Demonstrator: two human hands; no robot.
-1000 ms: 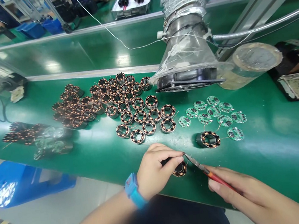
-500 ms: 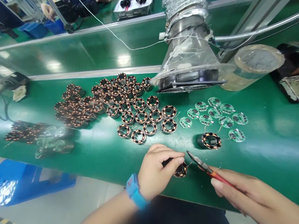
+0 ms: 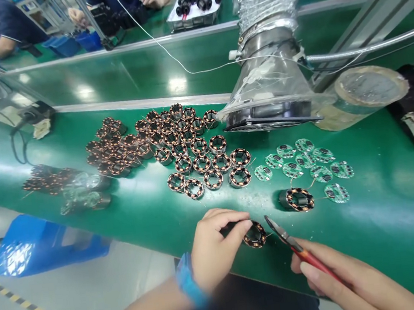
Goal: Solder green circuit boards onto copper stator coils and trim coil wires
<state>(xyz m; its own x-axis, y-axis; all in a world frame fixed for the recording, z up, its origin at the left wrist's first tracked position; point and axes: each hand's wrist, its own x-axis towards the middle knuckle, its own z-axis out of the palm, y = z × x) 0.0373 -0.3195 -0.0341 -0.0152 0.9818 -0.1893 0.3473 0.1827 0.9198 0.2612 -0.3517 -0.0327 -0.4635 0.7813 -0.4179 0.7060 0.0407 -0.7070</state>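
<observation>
Ahead, on the green tabletop (image 3: 398, 237), rows of copper-wound stators (image 3: 201, 164) lie beyond the hands, with round circuit boards (image 3: 292, 169) farther right. The left hand (image 3: 220, 249) pinches one stator (image 3: 255, 234) at its side; the right hand (image 3: 343, 279) wraps red-handled side cutters (image 3: 290, 237). That stator looks stiff and fairly light, best held by its rim, away from its fine leads (image 3: 268, 235).

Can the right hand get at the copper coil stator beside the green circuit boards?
Probably yes. Only green belt lies between the right hand and the copper coil stator, so the way looks free. But the hand holds red-handled side cutters, which may need setting down first.
</observation>
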